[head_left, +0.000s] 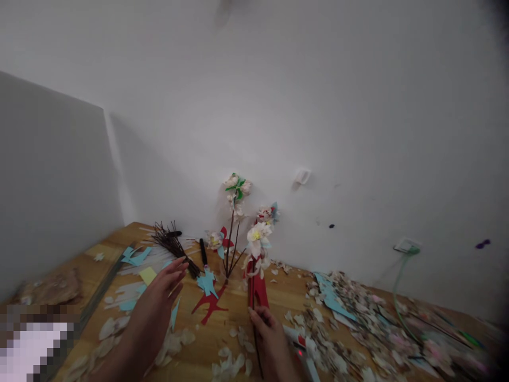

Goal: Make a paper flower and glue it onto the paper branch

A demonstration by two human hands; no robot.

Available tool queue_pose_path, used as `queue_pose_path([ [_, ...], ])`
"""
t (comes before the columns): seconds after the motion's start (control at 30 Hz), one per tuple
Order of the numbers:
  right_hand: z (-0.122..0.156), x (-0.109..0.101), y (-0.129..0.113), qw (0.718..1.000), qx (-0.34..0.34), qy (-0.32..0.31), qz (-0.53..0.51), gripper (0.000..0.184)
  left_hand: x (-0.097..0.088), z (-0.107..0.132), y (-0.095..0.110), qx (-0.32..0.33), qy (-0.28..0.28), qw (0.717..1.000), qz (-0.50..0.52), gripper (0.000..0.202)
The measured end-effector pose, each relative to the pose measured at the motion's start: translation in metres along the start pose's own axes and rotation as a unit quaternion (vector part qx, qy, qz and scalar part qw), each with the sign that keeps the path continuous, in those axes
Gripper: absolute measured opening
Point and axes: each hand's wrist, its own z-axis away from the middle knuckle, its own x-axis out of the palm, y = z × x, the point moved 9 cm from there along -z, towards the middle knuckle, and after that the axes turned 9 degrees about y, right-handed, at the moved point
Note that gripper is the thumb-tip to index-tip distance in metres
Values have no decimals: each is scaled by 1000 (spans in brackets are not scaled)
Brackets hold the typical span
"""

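Note:
My right hand [265, 324] pinches the thin dark stem of an artificial flower branch [259, 239], which stands roughly upright. White blossoms with yellow centres cover its upper part, and a red and blue flower shows above them. My left hand [163, 286] is raised with fingers stretched out, holding nothing. Beyond it lies a bundle of brown twigs [175, 246]. Other finished flower branches [233, 225] stand at the wall, with white blooms and green, red and blue paper leaves. Red paper offcuts [210, 306] and a blue paper piece [207, 282] lie between my hands.
Loose pale petals [342, 318] heap up on the right of the wooden table [294, 292]. A green cord [397, 286] runs down from a wall socket [407, 245]. A black-handled tool [203, 252] lies near the twigs. A grey partition [51, 170] borders the left side.

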Motion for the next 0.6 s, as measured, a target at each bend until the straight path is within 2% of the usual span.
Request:
queue_pose_path([
  [0.23,-5,7,-3,1000,9,0,-8,37,4,0,-1,15,-18,1000,21,17],
  [0.47,-5,12,-1,1000,3,-9,-8,36,6,3,-1,4,-14,1000,10,20],
  [0.6,0,16,-7,1000,-2,-13,3,35,7,4,-4,1,-30,1000,0,24],
])
